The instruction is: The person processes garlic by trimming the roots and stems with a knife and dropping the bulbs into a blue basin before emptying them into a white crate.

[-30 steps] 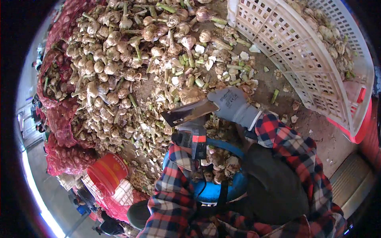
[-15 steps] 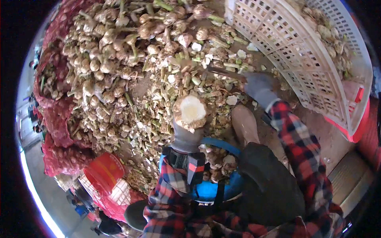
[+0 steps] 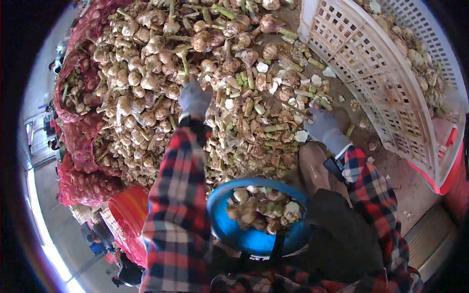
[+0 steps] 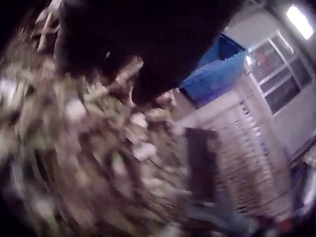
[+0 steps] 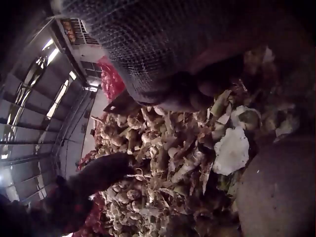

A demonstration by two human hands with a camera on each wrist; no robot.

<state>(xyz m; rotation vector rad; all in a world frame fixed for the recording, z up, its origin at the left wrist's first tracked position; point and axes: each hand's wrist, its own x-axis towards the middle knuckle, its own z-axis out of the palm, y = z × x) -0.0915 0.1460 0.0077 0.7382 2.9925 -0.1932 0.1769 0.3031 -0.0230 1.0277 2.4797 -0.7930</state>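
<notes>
My gloved left hand (image 3: 194,99) reaches into the heap of garlic bulbs (image 3: 134,75), fingertips right at a green garlic stem (image 3: 185,64). I cannot tell whether the fingers grip it. Dark and blurred, the left glove (image 4: 143,39) hides its fingertips in the left wrist view. To the right, my gloved right hand (image 3: 326,128) grips a broad-bladed knife (image 3: 286,104), seen nearly edge-on, its blade pointing left over the trimmings. The right glove (image 5: 148,54) fills the top of the right wrist view. Between my legs stands a blue basin (image 3: 220,222) holding several garlic bulbs (image 3: 264,210).
Cut stems and peelings (image 3: 244,146) cover the floor ahead. A white perforated crate (image 3: 366,73) with garlic inside stands at right. Red mesh sacks (image 3: 80,141) line the left side. A red bucket (image 3: 128,207) sits beside my left sleeve.
My left hand held a garlic bulb with a broad white cut face; that bulb has left the hand, which has moved forward to the heap. The right hand swung the knife from the left hand rightward.
</notes>
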